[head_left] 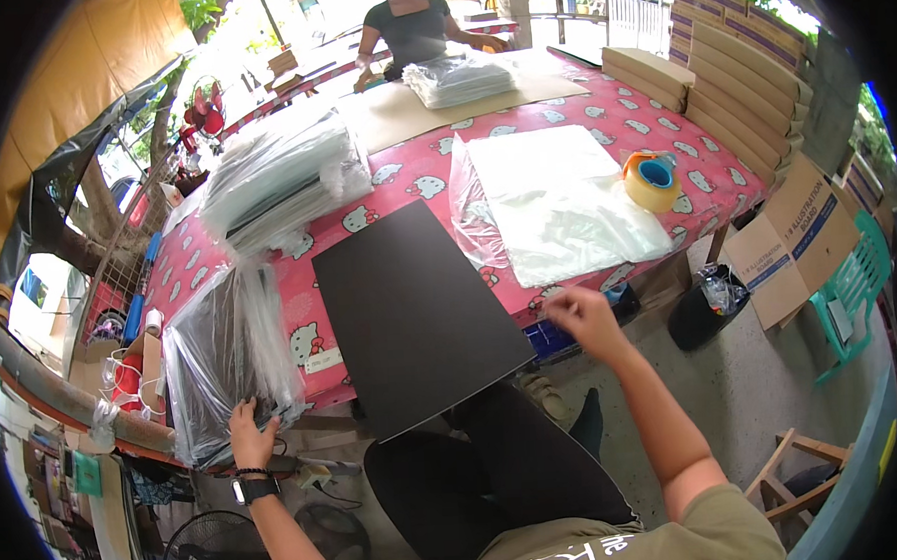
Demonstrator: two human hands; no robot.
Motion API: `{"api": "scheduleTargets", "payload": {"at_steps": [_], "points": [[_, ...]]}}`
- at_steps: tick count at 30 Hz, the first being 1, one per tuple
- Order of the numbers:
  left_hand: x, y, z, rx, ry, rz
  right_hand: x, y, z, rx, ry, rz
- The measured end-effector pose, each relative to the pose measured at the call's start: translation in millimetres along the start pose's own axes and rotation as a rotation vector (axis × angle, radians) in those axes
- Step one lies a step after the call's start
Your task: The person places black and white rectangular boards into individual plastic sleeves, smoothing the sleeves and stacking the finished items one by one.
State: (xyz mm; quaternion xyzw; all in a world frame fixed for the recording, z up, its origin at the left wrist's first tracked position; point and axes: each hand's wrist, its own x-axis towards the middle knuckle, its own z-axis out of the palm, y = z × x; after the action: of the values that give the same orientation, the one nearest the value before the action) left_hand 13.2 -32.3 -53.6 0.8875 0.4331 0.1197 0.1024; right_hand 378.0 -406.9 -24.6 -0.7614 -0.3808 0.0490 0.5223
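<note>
My left hand (251, 437) touches the near edge of a plastic-covered stack (216, 345); whether it grips, I cannot tell. My right hand (583, 324), fingers bent, their closure unclear, is beside but apart from the black board (420, 311), which overhangs the near edge of the table (418, 164), hiding part of its patterned cover. Beyond lie translucent sleeves (555, 200) and tape (652, 184). Dark lettering marks a carton (792, 237) at right.

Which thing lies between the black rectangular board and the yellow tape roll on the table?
From board to roll, the head view shows a narrow strip of pink patterned tablecloth, then a flat white plastic pile.
</note>
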Motion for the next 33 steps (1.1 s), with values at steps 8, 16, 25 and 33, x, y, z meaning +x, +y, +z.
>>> {"api": "scheduleTargets", "payload": {"at_steps": [8, 16, 25, 33], "points": [[-46.9, 72.4, -7.4, -0.248, 0.407, 0.192, 74.7, 77.0, 9.1, -0.422, 0.111, 0.036], [-114.9, 123.1, 36.7, -0.667, 0.383, 0.002, 84.9, 87.1, -10.5, -0.095, 0.229, 0.142], [-117.7, 163.7, -10.7, -0.852, 0.564, 0.319, 10.2, -65.7, 40.7, -0.102, -0.318, -0.427], [-145.8, 237.2, 22.9, -1.542, -0.299, 0.122, -77.6, -109.2, 72.3, 0.294, -0.430, -0.115]]}}
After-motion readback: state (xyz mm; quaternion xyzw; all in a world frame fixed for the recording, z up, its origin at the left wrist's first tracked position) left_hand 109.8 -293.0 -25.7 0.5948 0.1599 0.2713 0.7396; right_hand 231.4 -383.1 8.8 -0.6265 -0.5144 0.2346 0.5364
